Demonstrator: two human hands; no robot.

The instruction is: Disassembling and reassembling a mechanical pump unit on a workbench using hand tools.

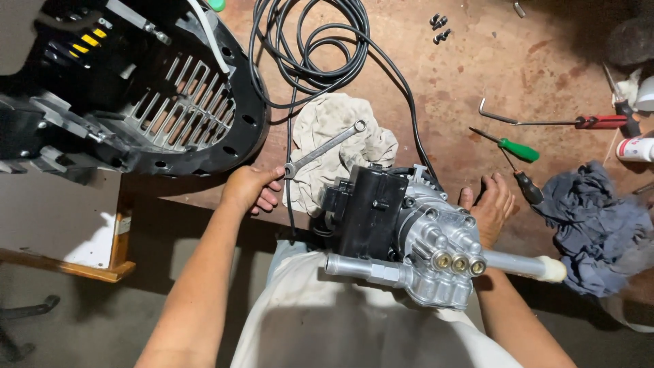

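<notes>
Pump unit (409, 238), black motor block joined to a silver head with three brass ports, sits low in the centre of the frame on the person's lap, already out of the black slotted housing (184, 102) that lies opened in the upper left. That removal looks finished; whether more stripping of the pump remains is not shown.

Going left to right: the left hand (248, 191), left of centre, is curled around the end of the silver wrench (320, 150), which lies across a pale rag (340, 129) beneath a coiled black cable (306, 48). The right hand (492, 208), right of centre, rests flat with fingers spread on the brown table (463, 75) behind the pump head, grasping nothing. Further right lie a green-handled screwdriver (514, 148), a red-handled tool (599, 122) and a blue cloth (593, 218).
</notes>
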